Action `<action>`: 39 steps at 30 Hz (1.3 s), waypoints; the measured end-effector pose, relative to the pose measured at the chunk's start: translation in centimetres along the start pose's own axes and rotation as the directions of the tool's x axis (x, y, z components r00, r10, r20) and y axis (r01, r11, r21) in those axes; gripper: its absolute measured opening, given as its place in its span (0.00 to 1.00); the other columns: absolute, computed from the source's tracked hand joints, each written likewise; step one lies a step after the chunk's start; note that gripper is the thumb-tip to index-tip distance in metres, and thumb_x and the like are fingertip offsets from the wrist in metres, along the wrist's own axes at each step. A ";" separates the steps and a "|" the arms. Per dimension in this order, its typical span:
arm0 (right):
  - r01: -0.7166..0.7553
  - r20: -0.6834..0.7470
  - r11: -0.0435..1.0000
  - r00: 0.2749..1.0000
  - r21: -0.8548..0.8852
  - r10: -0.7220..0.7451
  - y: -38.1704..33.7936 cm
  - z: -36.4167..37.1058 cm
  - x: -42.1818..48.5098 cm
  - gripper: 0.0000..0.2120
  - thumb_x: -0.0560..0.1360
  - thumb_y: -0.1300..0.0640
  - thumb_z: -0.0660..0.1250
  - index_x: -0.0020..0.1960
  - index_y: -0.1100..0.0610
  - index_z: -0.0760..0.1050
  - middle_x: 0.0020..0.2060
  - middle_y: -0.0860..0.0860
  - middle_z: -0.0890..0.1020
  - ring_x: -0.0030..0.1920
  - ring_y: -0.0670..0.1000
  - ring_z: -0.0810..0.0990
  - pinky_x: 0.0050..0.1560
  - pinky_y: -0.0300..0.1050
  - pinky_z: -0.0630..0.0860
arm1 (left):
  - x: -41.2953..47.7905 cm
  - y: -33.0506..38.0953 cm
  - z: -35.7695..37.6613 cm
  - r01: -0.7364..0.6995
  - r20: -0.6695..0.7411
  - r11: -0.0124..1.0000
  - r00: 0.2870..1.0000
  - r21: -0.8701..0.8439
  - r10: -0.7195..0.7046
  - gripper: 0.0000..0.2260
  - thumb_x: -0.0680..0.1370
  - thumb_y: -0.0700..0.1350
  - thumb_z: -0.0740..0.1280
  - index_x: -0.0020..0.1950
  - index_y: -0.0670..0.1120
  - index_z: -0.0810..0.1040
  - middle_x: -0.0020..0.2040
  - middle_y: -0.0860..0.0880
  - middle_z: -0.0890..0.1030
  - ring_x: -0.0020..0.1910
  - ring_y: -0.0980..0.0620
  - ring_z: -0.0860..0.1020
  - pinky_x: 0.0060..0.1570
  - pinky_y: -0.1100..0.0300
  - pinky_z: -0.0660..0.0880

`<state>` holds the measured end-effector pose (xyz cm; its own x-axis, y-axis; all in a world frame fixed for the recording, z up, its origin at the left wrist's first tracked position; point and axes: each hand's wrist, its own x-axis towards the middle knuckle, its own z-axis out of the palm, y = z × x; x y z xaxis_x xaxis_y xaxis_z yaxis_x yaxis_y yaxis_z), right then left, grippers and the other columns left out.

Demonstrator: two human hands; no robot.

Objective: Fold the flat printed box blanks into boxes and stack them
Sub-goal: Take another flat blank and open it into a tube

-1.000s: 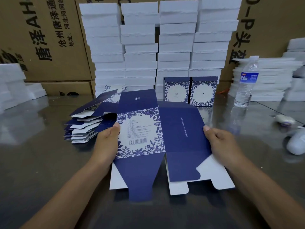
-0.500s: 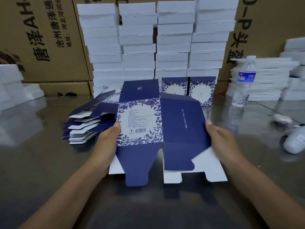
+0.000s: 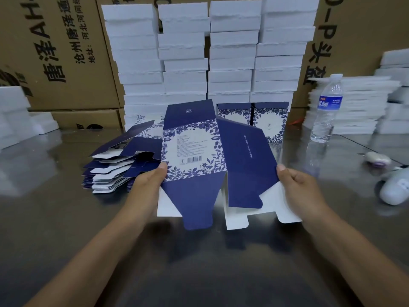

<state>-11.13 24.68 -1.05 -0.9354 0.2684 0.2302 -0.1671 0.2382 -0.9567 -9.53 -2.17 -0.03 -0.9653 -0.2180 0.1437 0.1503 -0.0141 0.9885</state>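
Both hands, left (image 3: 147, 182) and right (image 3: 296, 185), pinch opposite edges of one box blank (image 3: 219, 156) just right of the flat-blank pile (image 3: 115, 165); squaring-up underway, bottom flaps need tucking next.

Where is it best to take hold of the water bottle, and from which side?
Probably grip the water bottle round its labelled middle, coming from the near left: it stands upright, and the stack of white sheets crowds its right and back.
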 end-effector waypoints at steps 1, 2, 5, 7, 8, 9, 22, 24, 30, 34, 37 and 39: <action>-0.001 -0.008 1.000 1.000 0.000 0.001 0.0 -0.1 0.0 0.24 0.80 0.52 0.58 0.46 0.75 0.71 0.33 0.57 0.72 0.32 0.51 0.70 0.28 0.38 0.64 | -0.1 0.0 0.1 -0.014 0.022 1.000 1.000 0.012 0.014 0.18 0.81 0.53 0.59 0.38 0.53 0.85 0.39 0.51 0.86 0.37 0.53 0.84 0.40 0.57 0.74; -0.005 -0.012 1.000 1.000 0.000 0.005 0.0 -0.1 0.0 0.23 0.80 0.51 0.58 0.44 0.74 0.72 0.32 0.57 0.73 0.31 0.51 0.70 0.26 0.37 0.65 | -0.2 0.0 0.2 -0.025 0.036 1.000 0.999 0.015 0.024 0.18 0.81 0.53 0.59 0.38 0.55 0.85 0.40 0.51 0.86 0.37 0.53 0.84 0.41 0.57 0.74; -0.025 -0.008 1.000 1.000 0.017 0.026 0.0 0.1 0.0 0.23 0.80 0.51 0.58 0.45 0.74 0.72 0.34 0.57 0.74 0.32 0.52 0.71 0.26 0.37 0.67 | -0.4 0.3 0.0 -0.039 0.029 0.999 0.999 -0.003 0.039 0.18 0.81 0.53 0.58 0.39 0.57 0.85 0.41 0.51 0.86 0.39 0.53 0.84 0.44 0.56 0.76; -0.032 0.003 0.999 0.999 0.023 0.032 -0.1 0.2 -0.1 0.23 0.80 0.52 0.58 0.45 0.75 0.72 0.34 0.57 0.74 0.32 0.52 0.71 0.24 0.35 0.66 | -0.4 0.3 -0.1 -0.039 0.021 0.999 0.999 -0.008 0.039 0.18 0.81 0.53 0.59 0.38 0.57 0.85 0.40 0.52 0.86 0.38 0.54 0.84 0.43 0.58 0.76; -0.032 0.002 0.999 0.999 0.024 0.032 -0.1 0.2 -0.1 0.23 0.81 0.52 0.58 0.45 0.74 0.72 0.33 0.57 0.74 0.31 0.53 0.70 0.23 0.34 0.65 | -0.4 0.4 -0.1 -0.042 0.021 0.999 0.999 -0.012 0.042 0.19 0.81 0.53 0.59 0.37 0.56 0.85 0.39 0.52 0.86 0.37 0.55 0.84 0.39 0.60 0.77; -0.033 -0.001 0.999 0.999 0.024 0.033 -0.1 0.1 -0.1 0.23 0.81 0.52 0.58 0.45 0.74 0.72 0.33 0.57 0.74 0.30 0.53 0.70 0.22 0.33 0.65 | -0.5 0.5 0.0 -0.043 0.021 0.999 0.999 -0.021 0.043 0.19 0.81 0.53 0.59 0.36 0.55 0.85 0.39 0.52 0.85 0.36 0.55 0.84 0.35 0.63 0.76; 0.162 0.001 0.950 0.986 -0.268 -0.167 0.0 0.5 -0.9 0.18 0.80 0.52 0.59 0.36 0.63 0.68 0.30 0.54 0.72 0.33 0.54 0.68 0.30 0.42 0.61 | -0.4 0.4 -0.7 -0.017 0.071 0.993 0.997 -0.116 0.026 0.14 0.77 0.55 0.64 0.41 0.52 0.86 0.44 0.47 0.86 0.42 0.49 0.84 0.43 0.58 0.78; 0.235 0.048 0.907 0.971 -0.350 -0.234 0.2 0.8 -1.4 0.07 0.78 0.52 0.61 0.43 0.55 0.70 0.33 0.49 0.76 0.35 0.51 0.74 0.36 0.44 0.68 | -0.3 0.5 -0.8 0.004 0.065 0.983 0.998 -0.183 0.008 0.12 0.76 0.52 0.66 0.40 0.47 0.84 0.44 0.46 0.85 0.41 0.47 0.83 0.44 0.56 0.76; 0.352 0.297 0.814 0.926 -0.462 -0.232 0.5 1.4 -2.0 0.04 0.78 0.50 0.61 0.52 0.45 0.73 0.44 0.41 0.77 0.40 0.42 0.76 0.44 0.42 0.73 | 0.0 0.5 -0.2 -0.039 0.011 0.979 0.999 -0.198 0.042 0.12 0.79 0.46 0.64 0.36 0.47 0.71 0.33 0.45 0.70 0.32 0.48 0.69 0.32 0.61 0.69; 0.303 0.335 0.887 0.924 -0.349 -0.184 0.1 1.3 -2.4 0.26 0.69 0.30 0.55 0.57 0.45 0.74 0.47 0.39 0.79 0.44 0.39 0.77 0.45 0.37 0.72 | -0.1 0.4 0.3 -0.042 0.084 0.942 0.994 -0.332 0.074 0.11 0.81 0.47 0.60 0.41 0.45 0.74 0.28 0.50 0.76 0.27 0.53 0.75 0.29 0.62 0.74; 0.288 0.397 0.897 0.907 -0.335 -0.142 0.0 1.5 -2.7 0.42 0.58 0.18 0.52 0.67 0.37 0.62 0.52 0.35 0.76 0.51 0.37 0.76 0.52 0.42 0.73 | 0.0 -0.2 0.6 -0.082 0.206 0.980 0.971 -0.184 0.120 0.13 0.75 0.56 0.62 0.52 0.50 0.78 0.41 0.48 0.79 0.39 0.52 0.80 0.39 0.58 0.77; 0.292 0.414 0.886 0.901 -0.361 -0.128 0.0 1.7 -2.9 0.50 0.54 0.16 0.53 0.71 0.35 0.50 0.58 0.35 0.73 0.55 0.40 0.76 0.56 0.46 0.73 | -0.2 -0.7 0.7 -0.121 0.267 0.992 0.955 -0.043 0.128 0.13 0.72 0.60 0.62 0.53 0.61 0.80 0.47 0.51 0.81 0.47 0.54 0.80 0.46 0.59 0.76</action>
<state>-8.93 22.35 -2.04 -0.9507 -0.1747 0.2562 -0.3081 0.6264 -0.7160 -9.62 -1.43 -0.76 -0.9597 0.0508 0.2764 0.2752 -0.0299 0.9609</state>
